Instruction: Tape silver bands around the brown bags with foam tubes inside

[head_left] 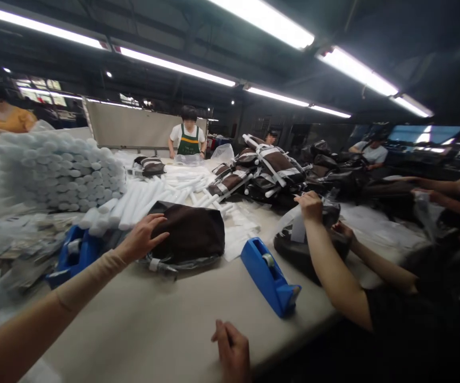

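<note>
Left hand [144, 238], fingers spread and gripping nothing, lies over the dark brown bag [195, 229] at centre; right hand [234, 350], bottom centre, is half-curled, any hold unclear. Blue tape dispensers [265, 279] with tape rolls [268, 259] flank the bag, white foam rods [68, 175] pile up middle left, and a co-worker's arm [333, 266] crosses a black bag [289, 249] at right. Pale tabletop [161, 324] fills the lower frame, tube lights [177, 67] the top.

Long ceiling lamps [177, 66] shine above a pale partition [134, 126] and a co-worker [176, 134] in a green apron [189, 146]
</note>
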A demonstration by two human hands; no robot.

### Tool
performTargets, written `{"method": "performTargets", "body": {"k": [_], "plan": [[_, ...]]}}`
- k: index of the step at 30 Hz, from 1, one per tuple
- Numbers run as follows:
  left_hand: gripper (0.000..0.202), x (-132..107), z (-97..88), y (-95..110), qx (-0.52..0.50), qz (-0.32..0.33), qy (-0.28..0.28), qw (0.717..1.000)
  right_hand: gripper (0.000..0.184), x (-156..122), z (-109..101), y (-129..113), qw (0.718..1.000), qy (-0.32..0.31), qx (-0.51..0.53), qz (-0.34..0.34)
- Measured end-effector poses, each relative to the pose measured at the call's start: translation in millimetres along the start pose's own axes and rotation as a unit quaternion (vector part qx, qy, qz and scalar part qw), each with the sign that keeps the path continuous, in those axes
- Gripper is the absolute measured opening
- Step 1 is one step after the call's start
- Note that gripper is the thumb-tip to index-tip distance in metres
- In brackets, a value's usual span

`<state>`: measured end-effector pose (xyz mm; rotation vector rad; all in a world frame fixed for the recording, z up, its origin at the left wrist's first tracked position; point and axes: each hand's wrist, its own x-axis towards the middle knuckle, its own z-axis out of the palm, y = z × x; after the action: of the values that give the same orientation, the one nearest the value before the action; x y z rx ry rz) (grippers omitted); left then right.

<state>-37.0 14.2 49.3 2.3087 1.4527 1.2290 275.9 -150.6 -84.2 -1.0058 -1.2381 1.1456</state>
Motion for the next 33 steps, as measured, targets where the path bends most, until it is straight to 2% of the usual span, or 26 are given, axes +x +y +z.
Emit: {"method": "performTargets", "body": {"k": [1,2,4,7,10,14,18,21,24,27,29,31,33], "plan": [[0.048,-16.6,6.3,0.6,0.023,0.018,-0.004,1.000,0.041,-6.2,8.6,-5.7,0.995,0.034,0.087,0.026],[0.046,-30.9,12.3,-0.1,0.033,0.024,-0.008,0.999,0.041,-8.1,14.7,-14.8,0.977,0.066,0.196,0.055],[0.044,-53.2,22.8,-4.6,0.055,0.038,-0.036,0.997,0.035,-3.6,21.4,-38.8,0.920,0.067,0.378,0.070],[0.046,-73.7,33.8,-14.9,0.147,0.065,-0.145,0.976,0.029,5.0,27.4,-70.1,0.851,0.041,0.522,0.051],[0.047,-82.0,37.7,-23.1,0.212,0.066,-0.214,0.951,0.027,2.2,41.4,-83.0,0.812,0.032,0.581,0.047],[0.048,-80.8,38.9,-26.8,0.226,0.069,-0.217,0.947,0.026,-7.8,64.8,-82.0,0.804,0.018,0.592,0.045],[0.054,-77.4,44.2,-27.4,0.235,0.064,-0.224,0.944,0.025,-11.6,76.6,-81.1,0.795,-0.003,0.605,0.046],[0.052,-79.3,46.8,-27.4,0.228,0.059,-0.221,0.946,0.023,-12.8,79.2,-81.2,0.804,0.001,0.593,0.041],[0.052,-83.3,46.6,-25.7,0.219,0.054,-0.207,0.952,0.022,-13.7,77.6,-74.7,0.854,0.019,0.519,0.039],[0.052,-86.1,50.4,-25.8,0.218,0.048,-0.187,0.957,0.026,-12.0,70.4,-55.9,0.935,0.063,0.349,0.014],[0.053,-87.1,57.9,-29.9,0.218,0.039,-0.172,0.960,0.028,-7.4,62.9,-36.5,0.975,0.097,0.200,-0.020],[0.056,-88.4,68.3,-37.1,0.207,0.018,-0.149,0.967,0.032,-0.2,55.2,-14.4,0.988,0.111,0.089,-0.057],[0.058,-90.9,78.7,-45.5,0.194,0.005,-0.125,0.973,0.034,8.0,48.8,6.8,0.989,0.113,0.029,-0.092]]}}
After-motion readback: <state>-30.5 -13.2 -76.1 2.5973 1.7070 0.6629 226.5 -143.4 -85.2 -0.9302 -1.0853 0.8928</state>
